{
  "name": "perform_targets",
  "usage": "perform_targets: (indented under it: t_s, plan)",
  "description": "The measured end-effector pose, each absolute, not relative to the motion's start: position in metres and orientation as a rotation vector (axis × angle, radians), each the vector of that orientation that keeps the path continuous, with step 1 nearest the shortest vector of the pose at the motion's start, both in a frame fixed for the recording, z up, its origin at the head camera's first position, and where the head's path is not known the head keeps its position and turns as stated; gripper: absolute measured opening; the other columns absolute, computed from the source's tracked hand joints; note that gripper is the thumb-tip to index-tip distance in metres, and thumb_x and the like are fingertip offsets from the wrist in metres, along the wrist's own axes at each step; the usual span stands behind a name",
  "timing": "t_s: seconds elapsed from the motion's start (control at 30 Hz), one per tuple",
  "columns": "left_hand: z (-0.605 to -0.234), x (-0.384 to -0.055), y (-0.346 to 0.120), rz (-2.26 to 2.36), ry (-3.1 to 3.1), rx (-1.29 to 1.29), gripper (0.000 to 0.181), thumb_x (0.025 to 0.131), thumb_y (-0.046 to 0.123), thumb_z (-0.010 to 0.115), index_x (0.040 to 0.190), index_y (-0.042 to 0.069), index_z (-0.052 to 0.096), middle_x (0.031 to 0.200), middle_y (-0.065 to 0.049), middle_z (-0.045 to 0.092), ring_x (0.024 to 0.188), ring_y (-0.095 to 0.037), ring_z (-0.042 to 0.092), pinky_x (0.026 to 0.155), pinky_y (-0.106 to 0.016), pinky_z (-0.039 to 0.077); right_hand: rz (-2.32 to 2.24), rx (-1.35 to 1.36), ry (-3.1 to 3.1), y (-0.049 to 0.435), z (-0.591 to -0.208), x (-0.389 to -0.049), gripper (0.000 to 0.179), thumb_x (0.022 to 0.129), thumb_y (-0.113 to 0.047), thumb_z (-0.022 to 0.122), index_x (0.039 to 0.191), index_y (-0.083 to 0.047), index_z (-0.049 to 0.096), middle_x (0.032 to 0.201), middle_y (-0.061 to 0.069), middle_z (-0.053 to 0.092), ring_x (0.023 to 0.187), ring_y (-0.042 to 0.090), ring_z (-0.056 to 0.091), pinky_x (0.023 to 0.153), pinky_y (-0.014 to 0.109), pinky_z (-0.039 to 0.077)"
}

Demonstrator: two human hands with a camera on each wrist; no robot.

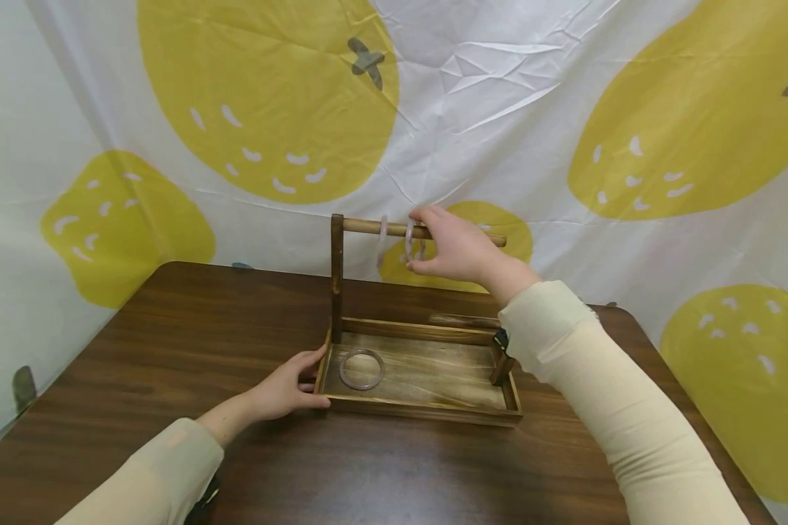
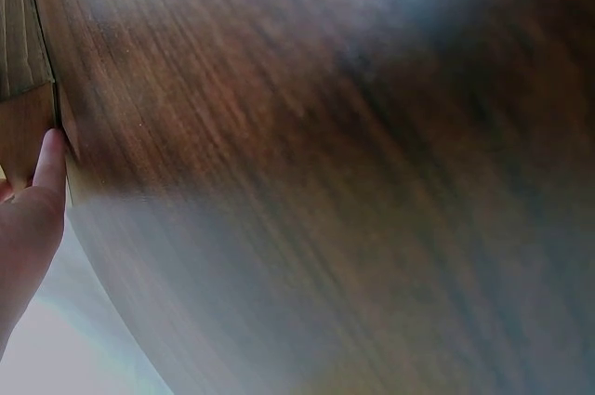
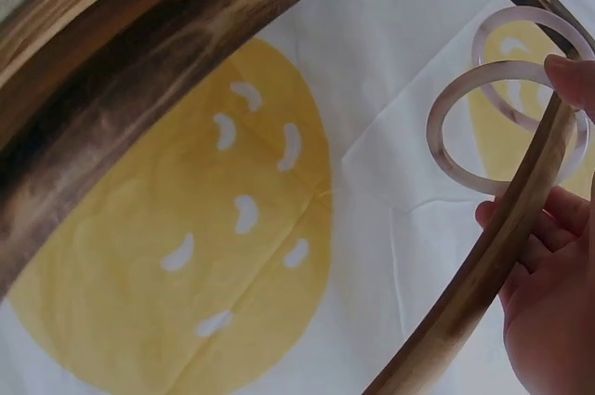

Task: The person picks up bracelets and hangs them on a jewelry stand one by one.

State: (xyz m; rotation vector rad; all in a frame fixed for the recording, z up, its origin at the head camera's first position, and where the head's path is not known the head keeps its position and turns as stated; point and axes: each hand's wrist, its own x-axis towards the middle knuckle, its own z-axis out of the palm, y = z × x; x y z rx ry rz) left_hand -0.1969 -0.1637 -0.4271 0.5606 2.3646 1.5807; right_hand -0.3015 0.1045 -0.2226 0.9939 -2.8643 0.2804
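Note:
A wooden bangle stand has a tray base [image 1: 427, 410], an upright post [image 1: 337, 284] at its left end and a horizontal bar [image 1: 361, 226] on top. My right hand [image 1: 456, 246] holds a pale bangle [image 3: 435, 130] that encircles the bar, thumb on one side of the ring and fingers on the other. To its left, a second pale bangle [image 1: 382, 242] hangs on the bar. A third bangle [image 1: 361, 388] lies flat inside the tray, near its left end. At the tray's left front corner, my left hand [image 1: 281, 388] grips the edge, its thumb along the front.
The stand is on a dark brown wooden table [image 1: 249, 328] with rounded corners. A short wooden post [image 1: 501, 370] rises at the tray's right end, partly behind the right sleeve. Behind the table hangs a white cloth [image 1: 486, 146] with yellow fruit prints.

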Motion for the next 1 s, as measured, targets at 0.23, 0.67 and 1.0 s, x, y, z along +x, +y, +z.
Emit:
perform_targets:
  t_s: [0.23,0.67,1.0]
  plan:
    - [-0.425,-0.197,-0.163,1.57,2.37,0.567,0.093,0.078,0.008,0.075,0.145,-0.011,0.013,0.139,-0.036,0.023,0.122,-0.05,0.041,0.096,-0.04,0.052,0.158,1.015,-2.831,0.104,-0.221,-0.299,0.076,0.08,-0.038,0.069,0.14,-0.004,0.037,0.136,0.012,0.047,0.121,0.028,0.05,0.103,0.045,0.045]
    - [-0.425,-0.196,-0.162,1.578,2.359,0.563,0.093,0.078,0.006,0.074,0.145,-0.01,0.012,0.14,-0.036,0.021,0.123,-0.05,0.04,0.095,-0.039,0.052,0.132,1.056,-2.72,0.112,-0.224,-0.295,0.091,0.08,-0.047,0.069,0.147,-0.004,0.026,0.151,0.015,0.026,0.141,0.032,0.022,0.118,0.044,0.024]
    - [-0.423,-0.195,-0.162,1.565,2.37,0.572,0.093,0.078,0.007,0.075,0.145,-0.011,0.013,0.14,-0.037,0.021,0.123,-0.051,0.04,0.096,-0.041,0.051,0.322,1.06,-2.633,0.123,-0.225,-0.275,0.088,0.084,-0.047,0.066,0.15,-0.01,0.021,0.152,0.011,0.026,0.14,0.029,0.023,0.117,0.046,0.025]
